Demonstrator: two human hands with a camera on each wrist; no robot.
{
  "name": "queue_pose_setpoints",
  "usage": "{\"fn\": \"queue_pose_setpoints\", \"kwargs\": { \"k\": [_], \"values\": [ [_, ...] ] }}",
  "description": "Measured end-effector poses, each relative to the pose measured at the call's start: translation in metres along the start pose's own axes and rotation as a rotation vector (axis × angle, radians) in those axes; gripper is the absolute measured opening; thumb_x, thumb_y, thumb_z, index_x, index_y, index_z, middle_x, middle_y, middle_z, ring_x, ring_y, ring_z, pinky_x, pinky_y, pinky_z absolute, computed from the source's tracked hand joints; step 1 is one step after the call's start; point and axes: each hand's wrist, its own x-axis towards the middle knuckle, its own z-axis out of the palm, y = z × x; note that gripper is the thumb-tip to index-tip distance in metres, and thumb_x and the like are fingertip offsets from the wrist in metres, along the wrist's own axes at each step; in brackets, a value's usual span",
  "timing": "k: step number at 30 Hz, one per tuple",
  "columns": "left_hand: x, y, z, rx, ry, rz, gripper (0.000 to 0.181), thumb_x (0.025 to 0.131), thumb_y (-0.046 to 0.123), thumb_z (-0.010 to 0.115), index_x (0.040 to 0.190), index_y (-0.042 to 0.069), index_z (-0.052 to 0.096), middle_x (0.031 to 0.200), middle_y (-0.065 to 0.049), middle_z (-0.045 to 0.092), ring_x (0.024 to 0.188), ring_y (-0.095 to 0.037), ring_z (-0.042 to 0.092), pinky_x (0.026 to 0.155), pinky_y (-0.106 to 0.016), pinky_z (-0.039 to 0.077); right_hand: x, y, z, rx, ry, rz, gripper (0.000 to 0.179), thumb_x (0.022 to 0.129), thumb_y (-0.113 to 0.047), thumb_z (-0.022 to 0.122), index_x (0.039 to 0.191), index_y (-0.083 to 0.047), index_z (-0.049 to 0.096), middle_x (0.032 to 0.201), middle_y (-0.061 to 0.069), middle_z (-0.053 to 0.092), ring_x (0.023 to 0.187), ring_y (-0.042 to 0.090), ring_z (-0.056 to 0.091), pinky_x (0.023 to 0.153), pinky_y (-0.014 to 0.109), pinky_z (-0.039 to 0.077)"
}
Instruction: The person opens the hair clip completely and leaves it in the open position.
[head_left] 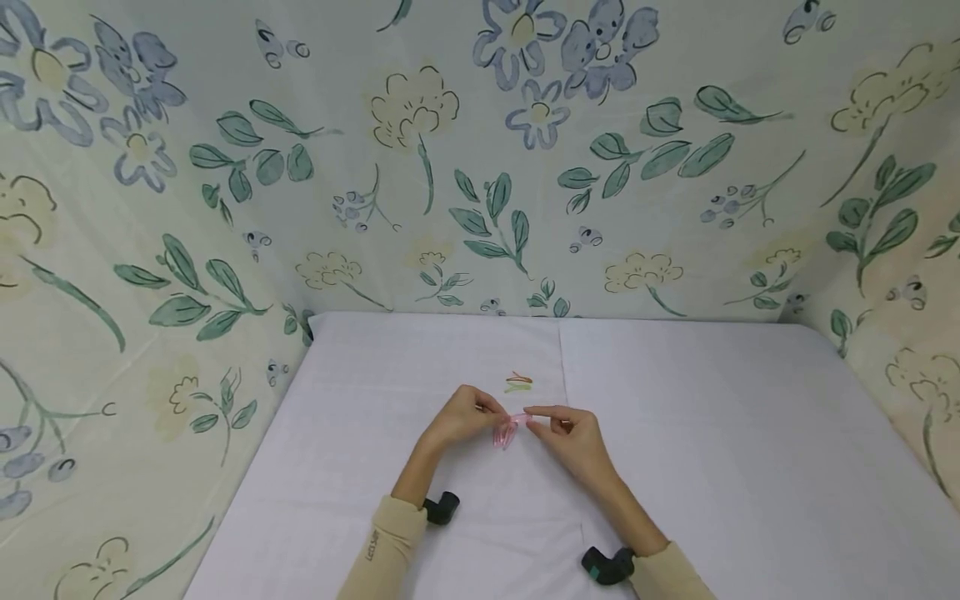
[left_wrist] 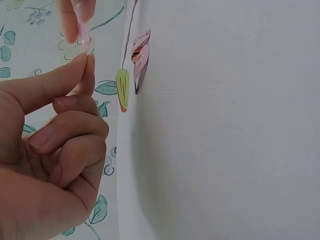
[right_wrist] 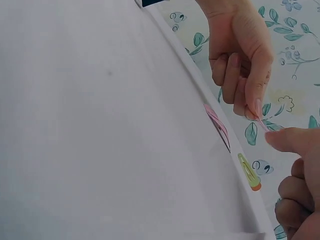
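Note:
Between the two hands is a small pink snap hair clip (head_left: 520,418). My left hand (head_left: 467,414) pinches one end of it with thumb and forefinger. At the other end, the thumb and forefinger of my right hand (head_left: 573,437) pinch it too; the left wrist view has this clip (left_wrist: 84,36) stretched between the fingertips. Below the hands lie several pink hair clips (right_wrist: 217,124), grouped together on the white cloth. Just beyond are a green hair clip (left_wrist: 122,86) and an orange hair clip (right_wrist: 256,187), side by side and overlapping in the wrist views.
A white cloth (head_left: 712,433) with fold lines covers the table. Floral fabric (head_left: 480,217) hangs behind it and along both sides. Black wrist devices (head_left: 442,507) sit at both sleeve cuffs.

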Motion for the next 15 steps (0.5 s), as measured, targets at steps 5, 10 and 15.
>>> {"fn": "queue_pose_setpoints", "kwargs": {
  "k": [5,10,15],
  "values": [
    [-0.0003,-0.0018,-0.0017,0.008,-0.008,-0.011,0.011,0.091,0.009,0.073,0.088,0.003,0.081,0.092,-0.007,0.078,0.079,-0.008,0.060,0.074,-0.024,0.049,0.0013,0.0038,-0.0032,-0.084,-0.049,-0.240,0.016,0.086,-0.003,0.082,0.102,-0.008,0.083,0.058,-0.004,0.036,0.055,-0.003,0.028,0.048,0.017,0.027],
    [-0.0008,-0.0031,-0.0037,-0.011,-0.021,-0.019,0.011,0.090,0.012,0.075,0.089,0.003,0.081,0.093,-0.006,0.078,0.082,-0.009,0.061,0.076,-0.024,0.049,0.0022,0.0042,-0.0038,-0.175,-0.037,-0.395,0.018,0.082,-0.001,0.085,0.097,-0.010,0.084,0.058,-0.007,0.037,0.056,-0.006,0.028,0.048,0.013,0.025],
    [-0.0012,-0.0050,-0.0051,-0.061,-0.035,-0.069,0.011,0.089,0.014,0.076,0.090,0.005,0.082,0.095,-0.004,0.078,0.086,-0.011,0.061,0.078,-0.025,0.047,0.0021,0.0011,-0.0040,-0.244,-0.029,-0.511,0.021,0.076,0.000,0.088,0.094,-0.010,0.085,0.059,-0.007,0.038,0.059,-0.007,0.027,0.051,0.010,0.023]
  ]
}}
